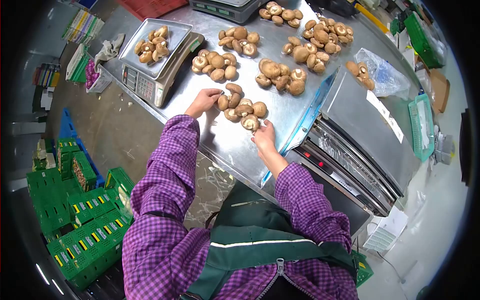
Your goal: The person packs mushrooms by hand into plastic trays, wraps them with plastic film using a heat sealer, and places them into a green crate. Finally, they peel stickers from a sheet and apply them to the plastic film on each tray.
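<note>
On the steel counter [235, 145], a small heap of mushrooms [242, 107] lies just in front of the person, with a hand at either side of it. The left hand [203, 101] rests at the heap's left edge, its fingers [215, 92] loosely curved and only a little spread, the tips touching the nearest mushroom without closing round it. The right hand [264, 136] sits at the near right edge of the heap, fingers bent forward and slightly apart, their tips against the closest cap; whether they pinch it cannot be told.

Beyond the heap, further from the person, lie several more separate heaps of mushrooms [280, 75] across the counter. To the heap's far left stands a weighing scale [155, 82] with a metal tray [175, 35] carrying a few mushrooms. To the heap's right, touching the counter's edge, is a metal wrapping machine [365, 130]. Green crates [85, 235] are stacked on the floor, well to the left and below.
</note>
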{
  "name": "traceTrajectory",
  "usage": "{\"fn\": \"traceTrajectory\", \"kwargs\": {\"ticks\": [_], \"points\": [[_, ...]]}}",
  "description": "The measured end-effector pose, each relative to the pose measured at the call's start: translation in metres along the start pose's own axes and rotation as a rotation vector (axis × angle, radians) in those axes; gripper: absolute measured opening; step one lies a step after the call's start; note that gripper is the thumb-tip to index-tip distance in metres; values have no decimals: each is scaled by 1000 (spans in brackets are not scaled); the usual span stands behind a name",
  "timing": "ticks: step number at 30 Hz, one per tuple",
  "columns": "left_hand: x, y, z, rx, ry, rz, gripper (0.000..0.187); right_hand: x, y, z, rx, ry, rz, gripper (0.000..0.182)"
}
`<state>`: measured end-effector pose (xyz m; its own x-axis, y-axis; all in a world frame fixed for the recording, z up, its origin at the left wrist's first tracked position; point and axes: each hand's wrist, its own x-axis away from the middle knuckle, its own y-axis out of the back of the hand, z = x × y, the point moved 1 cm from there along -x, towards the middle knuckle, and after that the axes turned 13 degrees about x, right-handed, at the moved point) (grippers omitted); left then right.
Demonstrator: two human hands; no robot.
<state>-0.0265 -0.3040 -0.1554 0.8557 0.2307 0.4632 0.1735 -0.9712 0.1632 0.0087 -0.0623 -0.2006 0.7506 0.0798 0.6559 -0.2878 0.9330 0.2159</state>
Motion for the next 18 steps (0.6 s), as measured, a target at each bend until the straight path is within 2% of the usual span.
{"fn": "traceTrajectory", "kwargs": {"ticks": [3, 5, 7, 8, 10, 11, 13, 18], "points": [[22, 9, -2, 146, 39, 111, 25, 10, 6, -3, 40, 77, 12, 53], [46, 17, -15, 131, 47, 115, 25, 22, 15, -3, 153, 147, 7, 52], [74, 24, -44, 125, -99, 190, 33, 63, 38, 33, 78, 161, 121, 51], [92, 23, -64, 156, -143, 160, 37, 82, 51, 47, 70, 153, 102, 51], [123, 13, -109, 171, -199, 161, 42, 118, 80, 72, 69, 307, 171, 51], [134, 5, -129, 158, -213, 185, 45, 132, 99, 81, 62, 290, 135, 51], [147, -20, -156, 165, -258, 214, 44, 158, 134, 94, -48, 409, 157, 49], [135, -137, -190, 185, -364, 391, 45, 168, 269, 93, 79, 482, -102, 43]]}}
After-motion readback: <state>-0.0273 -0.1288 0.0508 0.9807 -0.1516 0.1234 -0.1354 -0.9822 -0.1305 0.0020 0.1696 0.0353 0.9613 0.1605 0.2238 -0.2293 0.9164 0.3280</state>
